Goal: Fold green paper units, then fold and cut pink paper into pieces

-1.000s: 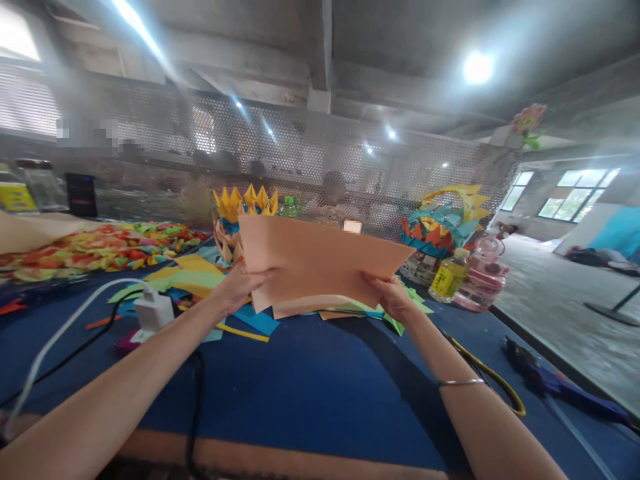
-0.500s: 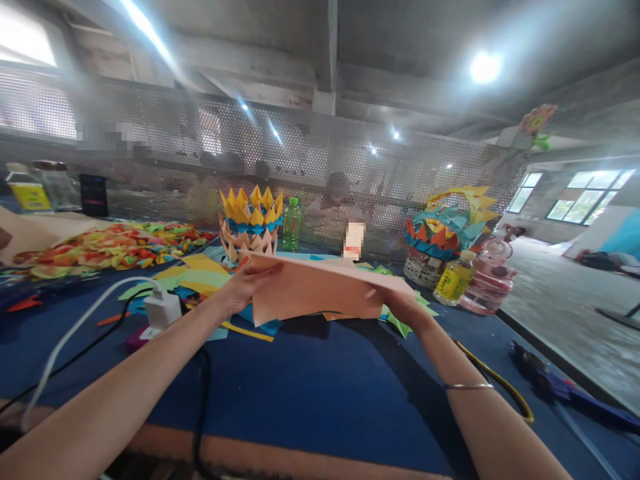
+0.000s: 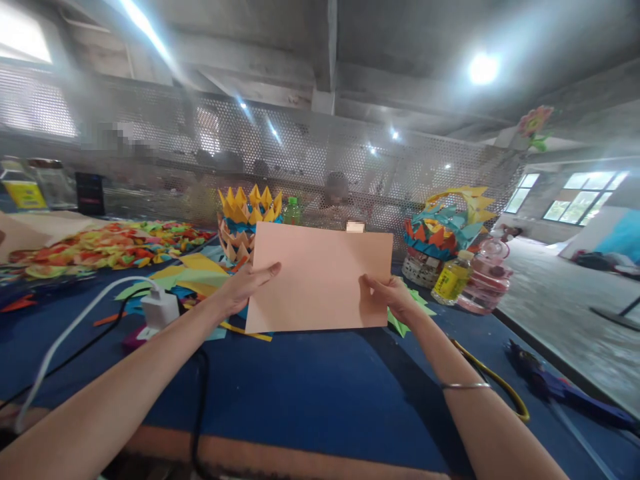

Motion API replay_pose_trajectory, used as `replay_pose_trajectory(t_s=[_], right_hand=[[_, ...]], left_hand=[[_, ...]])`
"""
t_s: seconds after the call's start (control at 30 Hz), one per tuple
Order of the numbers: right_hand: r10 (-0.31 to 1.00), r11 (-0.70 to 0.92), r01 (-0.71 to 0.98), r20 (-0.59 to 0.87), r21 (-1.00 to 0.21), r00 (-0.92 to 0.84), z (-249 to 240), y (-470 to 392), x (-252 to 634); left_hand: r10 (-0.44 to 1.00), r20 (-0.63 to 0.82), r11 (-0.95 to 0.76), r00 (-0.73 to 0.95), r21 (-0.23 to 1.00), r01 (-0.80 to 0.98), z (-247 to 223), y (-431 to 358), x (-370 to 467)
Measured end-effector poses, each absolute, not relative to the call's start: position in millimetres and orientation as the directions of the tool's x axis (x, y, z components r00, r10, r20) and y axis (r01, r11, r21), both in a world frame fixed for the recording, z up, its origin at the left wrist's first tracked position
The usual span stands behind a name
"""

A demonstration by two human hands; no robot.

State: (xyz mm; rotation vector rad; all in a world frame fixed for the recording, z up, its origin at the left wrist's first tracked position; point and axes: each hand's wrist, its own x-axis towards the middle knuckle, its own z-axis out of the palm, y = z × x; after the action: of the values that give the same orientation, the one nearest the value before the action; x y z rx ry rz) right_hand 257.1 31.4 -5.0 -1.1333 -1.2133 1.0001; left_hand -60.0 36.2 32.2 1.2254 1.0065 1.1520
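A peach-coloured sheet of paper (image 3: pixel 320 280) is held up in front of me, its face turned towards me. At its left edge my left hand (image 3: pixel 245 285) is closed, thumb on the front and the other fingers hidden behind. My right hand (image 3: pixel 393 297) pinches the right edge, with its thumb also on the front. Behind the sheet's left side stands a folded-paper basket (image 3: pixel 250 207) with yellow, blue and peach points, partly covered by the sheet. Coloured paper sheets (image 3: pixel 197 273) lie beside my left hand, and green folded paper (image 3: pixel 420 303) lies beside my right.
A heap of small folded papers (image 3: pixel 125 243) lies at left. A white charger (image 3: pixel 159 308) with cables stands near my left forearm. On the right are a handled paper basket (image 3: pixel 435 230), a yellow-labelled bottle (image 3: pixel 451 280), a pink jug (image 3: pixel 485 280) and a purple-handled tool (image 3: pixel 565 390).
The paper has tilted from a slanted, slightly bowed position to nearly upright, so its full face shows and covers more of the green bottle. Both hands keep their grip on it.
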Motion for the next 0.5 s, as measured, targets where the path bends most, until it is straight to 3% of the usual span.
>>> replay_pose_trajectory(t_s=[0.5], right_hand=[[0.988,0.121,0.019,0.123,-0.992,0.098,1.2,26.8,251.1]], left_hand=[[0.988,-0.023,0.040,0.156,0.993,-0.108,27.0,43.5,-62.4]])
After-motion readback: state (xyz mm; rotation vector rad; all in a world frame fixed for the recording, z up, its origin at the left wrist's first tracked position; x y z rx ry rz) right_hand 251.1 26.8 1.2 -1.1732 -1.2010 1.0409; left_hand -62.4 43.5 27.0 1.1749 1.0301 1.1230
